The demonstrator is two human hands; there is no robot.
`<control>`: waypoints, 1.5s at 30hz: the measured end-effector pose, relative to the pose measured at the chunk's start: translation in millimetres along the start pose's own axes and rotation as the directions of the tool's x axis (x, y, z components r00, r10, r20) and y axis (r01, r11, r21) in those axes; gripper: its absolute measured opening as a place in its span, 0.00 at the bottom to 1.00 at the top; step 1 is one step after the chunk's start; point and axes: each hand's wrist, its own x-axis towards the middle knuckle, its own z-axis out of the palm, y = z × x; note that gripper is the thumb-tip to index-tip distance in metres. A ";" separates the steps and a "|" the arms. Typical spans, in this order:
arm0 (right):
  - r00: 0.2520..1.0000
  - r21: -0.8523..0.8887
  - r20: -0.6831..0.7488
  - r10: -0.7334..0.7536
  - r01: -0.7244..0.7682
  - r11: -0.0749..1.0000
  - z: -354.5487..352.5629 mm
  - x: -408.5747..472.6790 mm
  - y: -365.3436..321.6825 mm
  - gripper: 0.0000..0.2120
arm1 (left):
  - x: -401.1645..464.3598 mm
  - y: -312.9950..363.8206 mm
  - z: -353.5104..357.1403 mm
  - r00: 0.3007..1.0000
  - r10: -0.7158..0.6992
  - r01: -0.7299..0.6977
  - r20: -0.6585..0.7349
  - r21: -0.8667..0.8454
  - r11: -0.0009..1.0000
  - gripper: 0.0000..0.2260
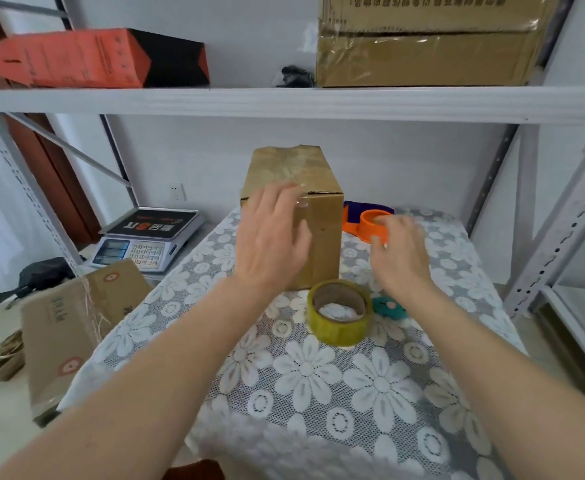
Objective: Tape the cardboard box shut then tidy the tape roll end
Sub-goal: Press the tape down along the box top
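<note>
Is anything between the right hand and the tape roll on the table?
Nothing visible. The tape roll lies flat, just below and left of the right hand, with only bare tablecloth between them. A small teal object sits beside the roll, not in the way.

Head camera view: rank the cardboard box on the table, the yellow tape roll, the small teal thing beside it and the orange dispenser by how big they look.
1. cardboard box, clearly largest.
2. yellow tape roll.
3. orange dispenser, unsure: the right hand hides part of it and it sits farther back.
4. teal thing, smallest.
</note>
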 end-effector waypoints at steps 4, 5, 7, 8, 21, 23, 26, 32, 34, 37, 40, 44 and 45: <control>0.942 0.050 -0.112 -0.316 0.323 0.945 -10.0 13.1 -44.4 0.17 | 24.9 -31.6 -15.7 0.938 -0.122 0.101 0.324 0.079 0.992 0.33; 0.920 0.068 -0.075 -0.385 0.390 0.918 -10.3 17.2 -53.1 0.19 | 27.8 -36.2 -16.7 0.904 -0.129 0.105 0.408 0.080 0.991 0.35; 0.884 0.112 0.043 -0.466 0.460 0.881 -9.9 25.4 -67.6 0.23 | 30.2 -43.1 -16.5 0.857 -0.125 0.094 0.500 0.086 0.992 0.35; 0.872 0.131 0.110 -0.477 0.463 0.877 -8.7 29.5 -72.5 0.25 | 30.0 -45.1 -16.0 0.848 -0.125 0.089 0.515 0.094 0.992 0.34; 0.812 0.102 0.260 -0.522 0.514 0.851 7.2 43.9 -56.3 0.27 | 25.4 -46.1 -10.5 0.864 -0.196 0.245 0.464 -0.047 0.968 0.29; 0.819 0.138 0.250 -0.516 0.498 0.856 8.7 41.7 -56.7 0.26 | 25.8 -46.0 -11.6 0.867 -0.199 0.262 0.457 -0.078 0.962 0.28; 0.855 0.247 0.234 -0.462 0.407 0.879 8.3 39.9 -59.7 0.21 | 26.6 -47.3 -11.2 0.864 -0.220 0.301 0.453 -0.115 0.947 0.26; 0.957 0.546 0.201 -0.208 0.066 0.835 8.2 47.3 -70.7 0.12 | 27.6 -52.2 -3.8 0.865 -0.285 0.369 0.413 -0.141 0.919 0.20; 0.965 0.573 0.192 -0.176 0.036 0.819 12.1 47.6 -71.1 0.09 | 28.2 -51.6 -1.6 0.864 -0.302 0.383 0.404 -0.136 0.914 0.19; 0.972 0.604 0.183 -0.149 0.009 0.797 16.0 48.3 -71.8 0.08 | 29.5 -53.0 0.9 0.864 -0.325 0.403 0.385 -0.141 0.905 0.18; 0.973 0.645 0.169 -0.155 0.010 0.764 16.6 48.4 -70.5 0.07 | 31.3 -54.3 2.9 0.863 -0.338 0.414 0.375 -0.144 0.899 0.17; 0.962 0.661 0.187 -0.197 0.025 0.750 13.8 49.4 -65.3 0.08 | 33.0 -54.5 2.9 0.875 -0.322 0.396 0.362 -0.150 0.906 0.18; 0.961 0.658 0.191 -0.198 0.025 0.753 13.6 49.8 -64.6 0.08 | 32.9 -54.8 3.4 0.875 -0.322 0.395 0.361 -0.151 0.906 0.18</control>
